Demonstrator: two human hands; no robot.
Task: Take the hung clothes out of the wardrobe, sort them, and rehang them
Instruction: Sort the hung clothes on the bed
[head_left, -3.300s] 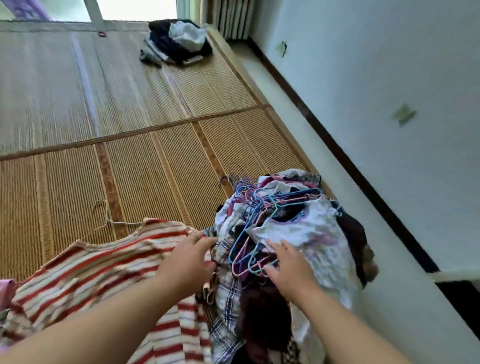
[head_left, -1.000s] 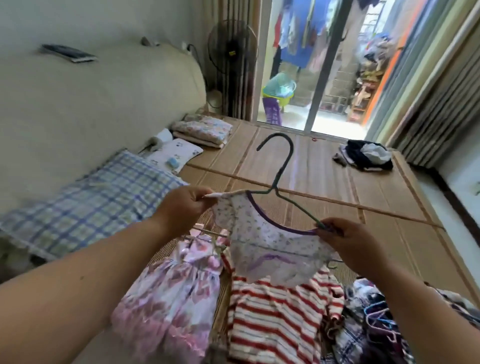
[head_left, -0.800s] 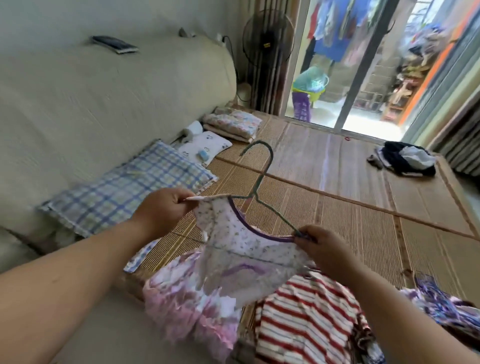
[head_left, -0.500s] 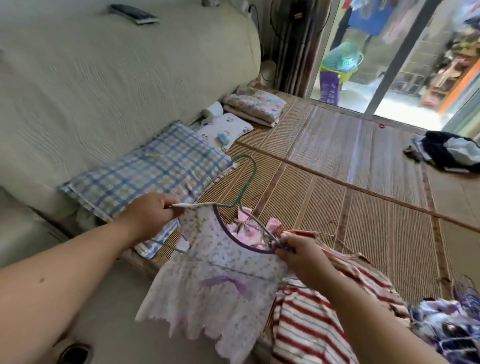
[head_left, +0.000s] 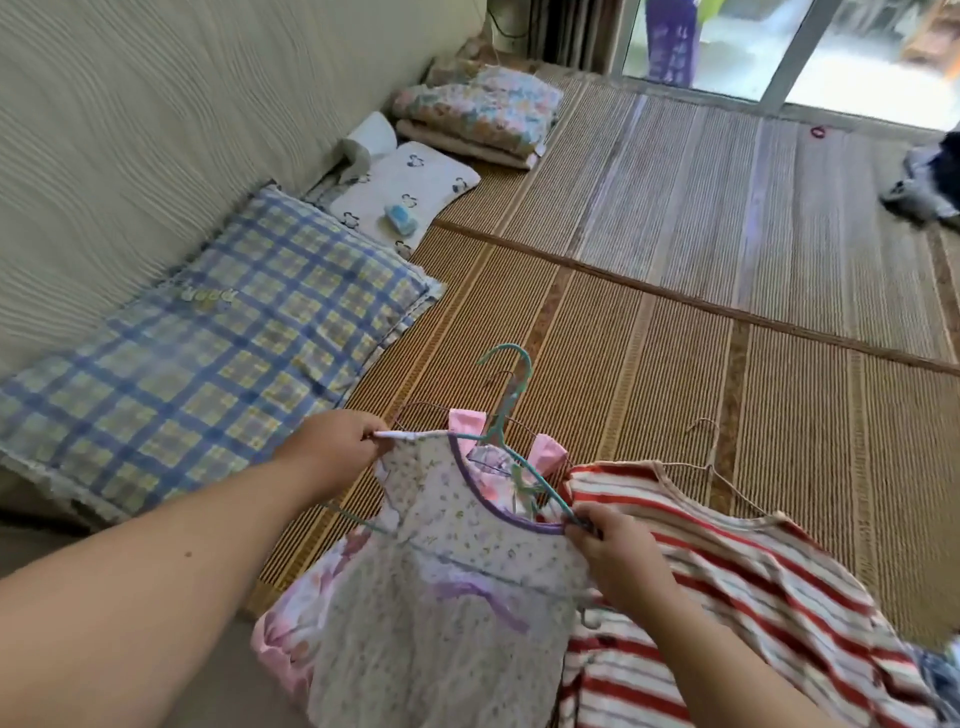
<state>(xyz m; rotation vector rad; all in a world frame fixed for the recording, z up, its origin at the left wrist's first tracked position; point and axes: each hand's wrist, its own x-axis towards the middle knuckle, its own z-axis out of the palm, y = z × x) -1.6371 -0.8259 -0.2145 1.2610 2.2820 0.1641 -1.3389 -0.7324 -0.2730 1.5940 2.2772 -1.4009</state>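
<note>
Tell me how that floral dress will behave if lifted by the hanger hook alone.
Probably floppy: the floral dress sags and creases between the left hand and right hand. It looks thin, so likely light. It may slip off, since the green hanger sits skewed with one arm bare above the neckline.

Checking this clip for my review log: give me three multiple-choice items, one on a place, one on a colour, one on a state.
1. The red-striped top lies: A) on a chair; B) on the mat, right of the floral dress; C) on a shelf.
2. The floral dress's hanger is: A) teal; B) black; C) orange.
3. The left hand: A) hangs idle; B) lies flat; C) pinches the dress's shoulder.
Answers: B, it spreads beside the dress; A, teal hook above the neckline; C, fingers closed on the strap.
</note>
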